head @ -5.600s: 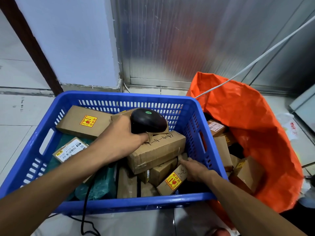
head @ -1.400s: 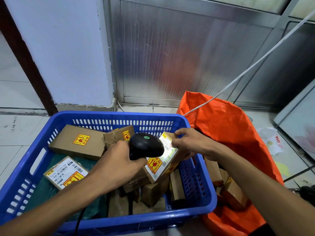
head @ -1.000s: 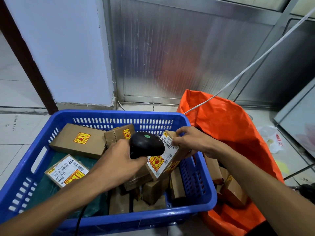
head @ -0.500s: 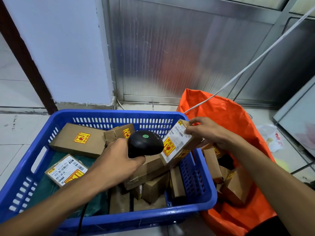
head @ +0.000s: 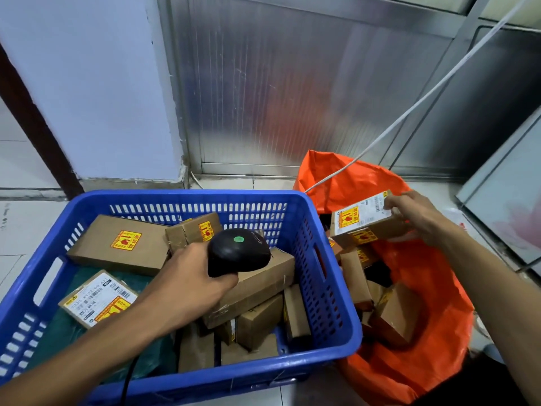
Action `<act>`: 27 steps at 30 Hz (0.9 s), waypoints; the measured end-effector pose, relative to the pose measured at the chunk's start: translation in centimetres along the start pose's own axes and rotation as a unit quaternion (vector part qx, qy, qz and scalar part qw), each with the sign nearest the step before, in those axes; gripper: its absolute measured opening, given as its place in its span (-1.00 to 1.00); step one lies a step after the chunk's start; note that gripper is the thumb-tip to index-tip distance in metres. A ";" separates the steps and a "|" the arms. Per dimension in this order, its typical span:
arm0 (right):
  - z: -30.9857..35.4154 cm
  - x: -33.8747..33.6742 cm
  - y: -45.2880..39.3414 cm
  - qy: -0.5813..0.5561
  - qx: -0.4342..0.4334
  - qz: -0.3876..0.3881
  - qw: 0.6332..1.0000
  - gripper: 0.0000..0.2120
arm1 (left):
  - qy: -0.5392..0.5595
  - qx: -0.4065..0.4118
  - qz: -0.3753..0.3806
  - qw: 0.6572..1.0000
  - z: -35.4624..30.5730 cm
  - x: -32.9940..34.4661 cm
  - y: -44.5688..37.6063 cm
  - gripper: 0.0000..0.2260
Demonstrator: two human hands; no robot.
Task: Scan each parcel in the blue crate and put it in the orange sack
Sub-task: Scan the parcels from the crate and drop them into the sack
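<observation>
A blue crate [head: 328, 288] on the floor holds several brown cardboard parcels [head: 117, 244], some with yellow-red stickers, on green wrapping. My left hand [head: 187, 282] grips a black barcode scanner [head: 238, 253] above the crate's middle, its cable running down toward me. To the right stands the open orange sack [head: 424, 288] with several parcels inside. My right hand [head: 415, 218] holds a labelled parcel [head: 363, 221] by its far end, above the sack's mouth, label side up.
A white wall corner and a ribbed metal panel stand behind the crate and sack. A white cable [head: 409, 112] runs diagonally down to the sack's rim. A glass-fronted panel [head: 509, 206] leans at the far right. Pale floor tiles lie to the left.
My right hand has carried the labelled parcel from in front of the scanner rightward, out of the crate and over the orange sack. My left hand with the scanner stays over the crate.
</observation>
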State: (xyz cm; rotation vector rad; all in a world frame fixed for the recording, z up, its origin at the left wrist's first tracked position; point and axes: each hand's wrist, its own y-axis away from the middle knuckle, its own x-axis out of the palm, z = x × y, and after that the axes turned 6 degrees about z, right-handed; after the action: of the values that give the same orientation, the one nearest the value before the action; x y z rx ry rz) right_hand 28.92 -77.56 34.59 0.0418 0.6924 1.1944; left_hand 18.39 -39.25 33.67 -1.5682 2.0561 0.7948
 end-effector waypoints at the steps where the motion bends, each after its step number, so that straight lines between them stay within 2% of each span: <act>1: -0.6 -0.1 -0.5 0.006 -0.002 -0.012 1.000 -0.46 | 0.001 0.000 0.001 1.000 0.0 0.1 0.0 -0.90; 2: -1.1 0.0 -0.8 0.022 -0.001 -0.020 1.000 -0.37 | 0.004 -0.001 0.003 1.000 0.0 0.1 0.0 -0.90; 4: -1.9 0.0 -1.5 0.068 0.008 -0.027 0.997 -0.35 | 0.008 -0.003 0.013 1.000 -0.1 0.2 0.0 -0.88; 8: -3.2 0.2 -2.6 0.182 0.033 -0.028 0.982 -0.59 | 0.003 -0.004 0.015 1.000 -0.2 0.2 0.0 -0.84; 11: -4.7 0.2 -3.3 0.232 0.060 -0.021 0.971 -0.68 | 0.008 -0.012 0.021 1.000 -0.3 0.2 0.1 -0.82; 16: -6.8 0.1 -4.0 0.273 0.104 -0.017 0.956 -0.68 | 0.009 -0.010 0.014 1.000 -0.3 0.2 0.1 -0.81; 20: -8.1 -0.1 -5.0 0.278 0.098 -0.041 0.955 -0.67 | 0.001 -0.010 0.012 1.000 -0.3 0.3 0.0 -0.83; 24: -9.5 -0.6 -6.1 0.291 0.088 -0.068 0.950 -0.56 | 0.004 -0.009 0.015 1.000 -0.4 0.4 0.0 -0.78; 27: -11.2 -1.4 -7.5 0.282 0.096 -0.098 0.949 -0.54 | 0.000 -0.006 0.006 1.000 -0.2 0.5 -0.2 -0.82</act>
State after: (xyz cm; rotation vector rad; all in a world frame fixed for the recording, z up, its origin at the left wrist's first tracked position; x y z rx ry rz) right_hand 29.24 -85.28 23.48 -0.2121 1.2844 0.9422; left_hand 18.47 -39.75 33.47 -1.5646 2.0662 0.8115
